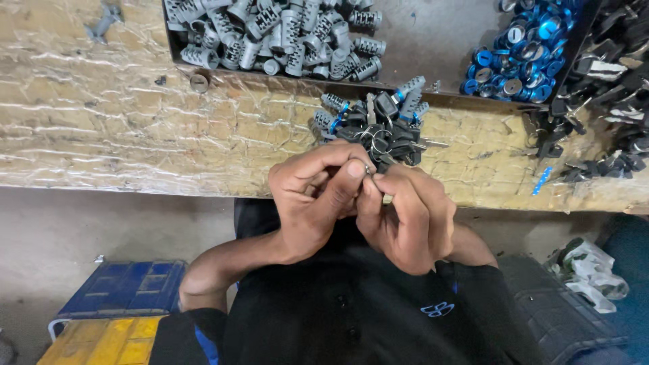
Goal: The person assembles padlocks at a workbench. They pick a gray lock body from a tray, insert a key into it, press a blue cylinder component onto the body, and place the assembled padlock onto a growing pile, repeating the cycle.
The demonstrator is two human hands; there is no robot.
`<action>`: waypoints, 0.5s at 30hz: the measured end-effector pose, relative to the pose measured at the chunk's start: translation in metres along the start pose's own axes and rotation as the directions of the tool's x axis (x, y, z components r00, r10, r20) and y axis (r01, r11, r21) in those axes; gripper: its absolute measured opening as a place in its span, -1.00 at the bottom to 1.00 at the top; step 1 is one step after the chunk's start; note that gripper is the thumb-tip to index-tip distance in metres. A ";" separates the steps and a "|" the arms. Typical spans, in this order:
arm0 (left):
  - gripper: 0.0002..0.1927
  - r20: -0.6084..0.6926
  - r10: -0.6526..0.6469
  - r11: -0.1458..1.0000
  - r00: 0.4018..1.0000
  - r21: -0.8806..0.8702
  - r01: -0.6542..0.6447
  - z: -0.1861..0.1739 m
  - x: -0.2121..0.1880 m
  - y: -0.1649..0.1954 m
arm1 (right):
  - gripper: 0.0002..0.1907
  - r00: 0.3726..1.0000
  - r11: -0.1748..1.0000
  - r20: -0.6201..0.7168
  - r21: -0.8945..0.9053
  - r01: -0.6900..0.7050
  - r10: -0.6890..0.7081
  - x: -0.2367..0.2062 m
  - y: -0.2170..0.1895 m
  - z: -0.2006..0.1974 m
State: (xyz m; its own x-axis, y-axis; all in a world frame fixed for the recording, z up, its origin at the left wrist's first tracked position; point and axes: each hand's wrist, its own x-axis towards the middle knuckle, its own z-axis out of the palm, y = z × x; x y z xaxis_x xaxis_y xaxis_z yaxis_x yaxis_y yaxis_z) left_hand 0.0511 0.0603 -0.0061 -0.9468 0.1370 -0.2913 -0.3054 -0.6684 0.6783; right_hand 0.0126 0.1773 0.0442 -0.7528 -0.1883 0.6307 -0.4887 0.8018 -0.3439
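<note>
My left hand and my right hand are pressed together over the near edge of the workbench. Both pinch a small metal part between thumbs and fingertips; most of it is hidden by my fingers. A bit of pale metal shows under my right fingers. Just beyond my hands lies a heap of black keys and grey lock cylinders with blue tips.
A dark tray at the back holds several grey lock cylinders on the left and blue round caps on the right. Black keys are piled far right. Blue and yellow crates stand on the floor at left.
</note>
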 end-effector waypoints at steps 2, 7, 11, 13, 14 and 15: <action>-0.87 -0.016 -0.010 1.000 1.000 -0.009 0.010 -0.001 0.000 0.003 | -0.77 0.976 0.972 0.212 0.236 0.008 -0.059 0.002 0.013 -0.005; -0.90 0.013 -0.048 0.983 0.999 0.176 0.045 -0.011 0.014 0.017 | -0.69 0.884 0.954 0.468 0.266 -0.137 -0.003 -0.013 0.038 -0.020; -0.95 0.197 0.079 0.858 0.977 0.486 -0.167 -0.023 0.029 0.031 | -0.68 0.897 0.919 0.430 0.386 -0.081 -0.101 -0.013 0.047 -0.017; -0.95 0.185 0.013 0.836 0.983 0.537 -0.112 -0.025 0.031 0.034 | -0.65 0.893 0.898 0.433 0.432 -0.085 -0.124 -0.010 0.050 -0.015; -0.94 0.198 -0.019 0.874 0.980 0.480 -0.080 -0.026 0.033 0.035 | -0.64 0.884 0.883 0.449 0.458 -0.105 -0.127 -0.008 0.052 -0.015; -0.94 0.213 -0.051 0.906 0.976 0.421 -0.045 -0.028 0.035 0.035 | -0.63 0.875 0.866 0.465 0.484 -0.127 -0.132 -0.007 0.053 -0.015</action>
State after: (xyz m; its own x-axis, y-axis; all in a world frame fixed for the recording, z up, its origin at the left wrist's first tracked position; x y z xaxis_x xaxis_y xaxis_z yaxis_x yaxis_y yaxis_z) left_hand 0.0102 0.0217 -0.0117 -0.9301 0.3228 -0.1751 -0.2772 -0.3042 0.9114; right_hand -0.0013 0.2294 0.0322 -0.7996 -0.5343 0.2741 -0.5413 0.4437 -0.7143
